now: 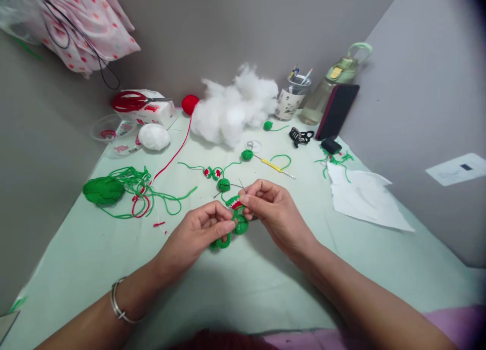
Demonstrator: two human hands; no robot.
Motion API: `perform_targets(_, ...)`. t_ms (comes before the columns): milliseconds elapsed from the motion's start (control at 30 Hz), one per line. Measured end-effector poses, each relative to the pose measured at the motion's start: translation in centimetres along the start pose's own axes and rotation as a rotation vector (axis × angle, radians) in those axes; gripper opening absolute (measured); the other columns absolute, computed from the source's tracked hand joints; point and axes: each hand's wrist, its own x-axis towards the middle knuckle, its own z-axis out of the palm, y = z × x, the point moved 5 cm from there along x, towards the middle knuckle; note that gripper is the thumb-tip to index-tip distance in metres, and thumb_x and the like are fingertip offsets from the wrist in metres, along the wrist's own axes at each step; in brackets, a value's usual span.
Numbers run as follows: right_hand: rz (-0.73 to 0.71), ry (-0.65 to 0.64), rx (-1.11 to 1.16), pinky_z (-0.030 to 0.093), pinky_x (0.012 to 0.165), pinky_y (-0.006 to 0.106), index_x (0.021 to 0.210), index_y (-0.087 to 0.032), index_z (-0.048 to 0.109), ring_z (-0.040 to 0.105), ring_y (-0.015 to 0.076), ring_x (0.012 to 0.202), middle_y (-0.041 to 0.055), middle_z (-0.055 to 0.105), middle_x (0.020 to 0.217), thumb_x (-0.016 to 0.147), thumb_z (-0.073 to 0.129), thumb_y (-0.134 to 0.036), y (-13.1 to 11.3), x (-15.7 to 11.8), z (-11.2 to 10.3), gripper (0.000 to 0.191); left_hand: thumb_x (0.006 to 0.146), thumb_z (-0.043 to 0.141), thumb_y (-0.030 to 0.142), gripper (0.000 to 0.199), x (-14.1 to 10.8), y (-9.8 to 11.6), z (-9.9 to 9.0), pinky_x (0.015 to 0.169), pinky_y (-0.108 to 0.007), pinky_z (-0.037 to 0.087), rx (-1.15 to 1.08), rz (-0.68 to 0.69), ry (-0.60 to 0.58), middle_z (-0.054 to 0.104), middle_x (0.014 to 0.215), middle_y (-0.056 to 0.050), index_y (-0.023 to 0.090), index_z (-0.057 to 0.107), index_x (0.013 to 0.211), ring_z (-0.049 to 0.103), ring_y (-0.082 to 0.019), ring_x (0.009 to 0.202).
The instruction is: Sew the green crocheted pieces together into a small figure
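My left hand (208, 226) pinches a green crocheted piece (224, 242), its edge hanging below my fingers. My right hand (268, 203) grips the same work by a red, white and green crocheted part (234, 203). A thin needle-like tip (242, 186) rises beside my right fingertips; its other end is hidden. Under the hands hangs a round green crocheted ball (240, 225). Just beyond lies another green ball (224, 184) with a dark thread across it. Two small red-and-green pieces (212, 173) lie farther off, near a third green ball (246, 155).
A yellow-handled crochet hook (271, 164) lies beyond my right hand. Green yarn (103, 189) tangles at the left. White stuffing (233, 109), a red yarn ball (190, 104) and red scissors (131, 101) are at the back. Rightward are a phone (337, 112), a bottle (315, 99) and white paper (364, 198).
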Motion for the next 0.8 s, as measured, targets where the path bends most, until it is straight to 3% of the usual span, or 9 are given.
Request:
perform_targets(167, 0.017, -0.054, 0.004, 0.043, 0.056, 0.022, 0.07, -0.015, 0.059, 0.055, 0.0062, 0.055, -0.0027, 0.063, 0.073, 0.07, 0.086, -0.025, 0.11, 0.14, 0.06, 0.028, 0.085, 0.074, 0.033, 0.021, -0.13, -0.03, -0.02, 0.064, -0.023, 0.039, -0.025, 0.0, 0.0, 0.059, 0.076, 0.004, 0.019, 0.059, 0.08, 0.051, -0.009, 0.066)
perform_targets(333, 0.009, -0.071, -0.008, 0.043, 0.057, 0.022, 0.071, -0.015, 0.06, 0.055, 0.0064, 0.056, -0.0024, 0.063, 0.072, 0.072, 0.085, -0.026, 0.41, 0.3, 0.02, 0.027, 0.088, 0.072, 0.035, 0.019, -0.13, -0.12, -0.15, 0.076, -0.024, 0.04, -0.044, 0.047, 0.035, 0.062, 0.088, 0.001, 0.02, 0.059, 0.085, 0.056, -0.013, 0.085)
perform_targets(533, -0.006, -0.047, -0.006, 0.042, 0.057, 0.022, 0.07, -0.016, 0.059, 0.055, 0.0063, 0.056, -0.0022, 0.063, 0.075, 0.072, 0.085, -0.027, 0.08, 0.03, 0.17, 0.028, 0.088, 0.07, 0.036, 0.022, -0.3, 0.57, -0.04, 0.07, -0.024, 0.041, -0.004, 0.066, 0.006, 0.058, 0.08, 0.002, 0.019, 0.059, 0.079, 0.052, -0.011, 0.073)
perform_targets(800, 0.015, -0.067, -0.014, 0.041, 0.057, 0.022, 0.071, -0.015, 0.059, 0.053, 0.0055, 0.055, -0.0024, 0.062, 0.074, 0.074, 0.084, -0.027, 0.16, 0.39, -0.23, 0.028, 0.087, 0.073, 0.032, 0.021, -0.25, 0.23, 0.41, 0.072, -0.025, 0.044, -0.029, 0.054, -0.013, 0.066, 0.092, -0.002, 0.018, 0.058, 0.08, 0.058, -0.012, 0.078)
